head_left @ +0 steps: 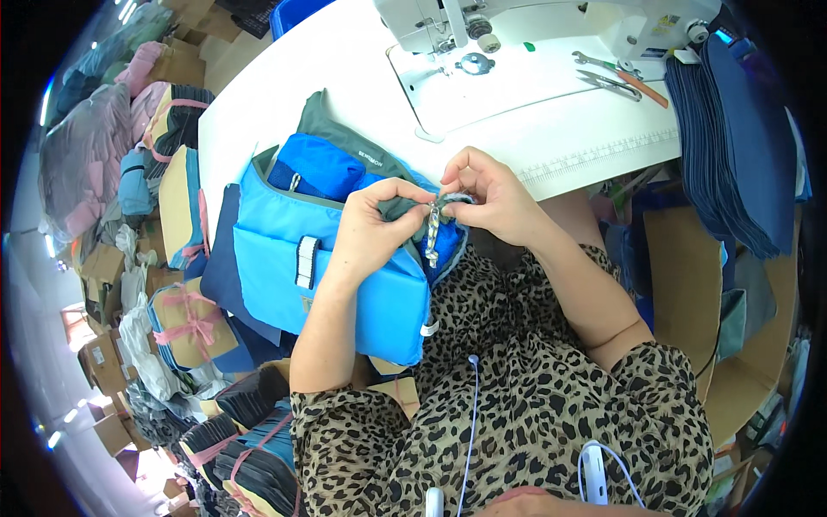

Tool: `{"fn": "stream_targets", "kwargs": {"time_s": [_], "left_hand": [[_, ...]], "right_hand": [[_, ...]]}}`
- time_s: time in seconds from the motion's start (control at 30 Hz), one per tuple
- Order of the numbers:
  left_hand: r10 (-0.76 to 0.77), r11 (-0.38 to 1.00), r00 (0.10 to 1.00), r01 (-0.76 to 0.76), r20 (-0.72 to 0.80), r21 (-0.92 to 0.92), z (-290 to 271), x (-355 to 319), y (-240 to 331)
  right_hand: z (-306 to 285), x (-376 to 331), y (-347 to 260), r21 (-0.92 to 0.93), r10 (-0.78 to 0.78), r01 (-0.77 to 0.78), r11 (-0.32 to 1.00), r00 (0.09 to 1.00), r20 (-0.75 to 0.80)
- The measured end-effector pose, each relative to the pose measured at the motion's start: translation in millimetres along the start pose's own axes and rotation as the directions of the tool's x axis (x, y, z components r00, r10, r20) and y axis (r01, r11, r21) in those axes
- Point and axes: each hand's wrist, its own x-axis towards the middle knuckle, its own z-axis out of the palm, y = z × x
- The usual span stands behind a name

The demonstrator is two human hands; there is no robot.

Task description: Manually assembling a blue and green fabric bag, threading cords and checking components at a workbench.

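Note:
A light blue fabric bag [345,306] lies across my lap and the table edge, with a striped webbing loop on its front. Its royal blue lining [320,164] and a grey-green fabric panel [332,121] show at the open top. My left hand [372,226] pinches the grey-green edge at the bag's right end. Close beside it, my right hand [498,196] grips the same edge between thumb and fingers. A light, twisted cord pull [432,239] hangs down between the two hands. The fingertips partly hide what they pinch.
A white sewing machine [642,30] stands on the white table [297,65]. Thread snips [610,84] and an orange-handled tool [646,89] lie beside it. Dark blue fabric pieces [732,146] are stacked at the right, above a cardboard box [680,258]. Tied bundles [194,323] crowd the left.

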Motion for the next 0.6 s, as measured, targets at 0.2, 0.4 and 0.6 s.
{"fn": "stream_targets", "kwargs": {"time_s": [0.2,0.4,0.6], "left_hand": [[0.002,1.000,1.000,-0.002,0.026,0.023,0.7,1.4,-2.7],[-0.042,0.999,0.999,0.041,-0.029,-0.032,2.2,-0.2,-4.5],[-0.066,0.997,0.995,0.069,0.069,-0.037,-4.3,-3.1,7.2]], "right_hand": [[0.4,0.3,0.5,-0.008,0.005,-0.005,1.000,0.999,-0.043],[0.1,1.2,-3.0,0.024,0.037,-0.035,0.999,0.998,-0.057],[-4.4,-0.9,-3.6,0.053,0.057,-0.055,0.997,0.998,-0.033]]}}
